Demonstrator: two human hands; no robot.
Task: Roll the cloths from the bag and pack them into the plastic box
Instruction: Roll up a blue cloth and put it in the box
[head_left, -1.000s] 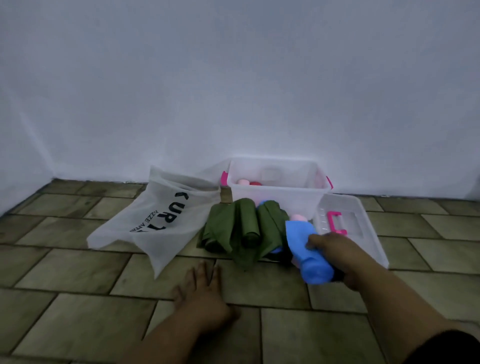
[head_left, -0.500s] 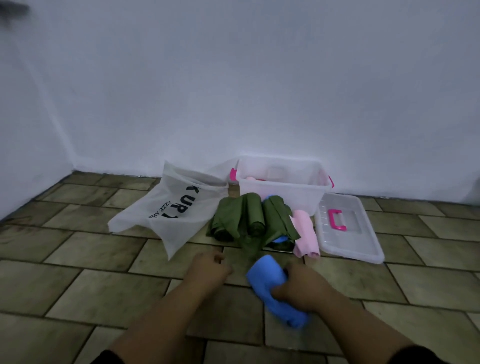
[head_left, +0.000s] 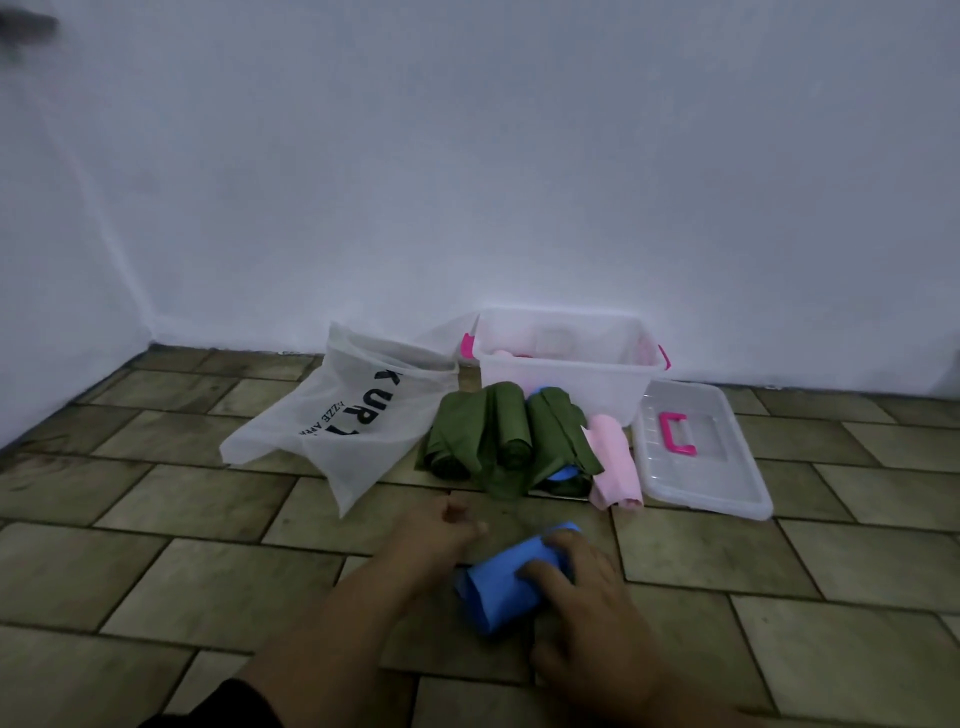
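Curling round a soft, tube-rolled blue cloth (head_left: 498, 592), the right hand (head_left: 584, 608) gripped it; the left hand (head_left: 436, 535) hovered beside, loosely curled.

Box (head_left: 566, 371) mouth open from above. Green cloths (head_left: 498, 441) and pink cloth (head_left: 615, 465) block its front; lid (head_left: 696, 457) flanks right.

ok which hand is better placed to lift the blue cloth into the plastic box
Right. The right hand grips the blue cloth, and the plastic box stands straight ahead of it. The left hand lies beside the cloth's left end; whether it holds anything is unclear.
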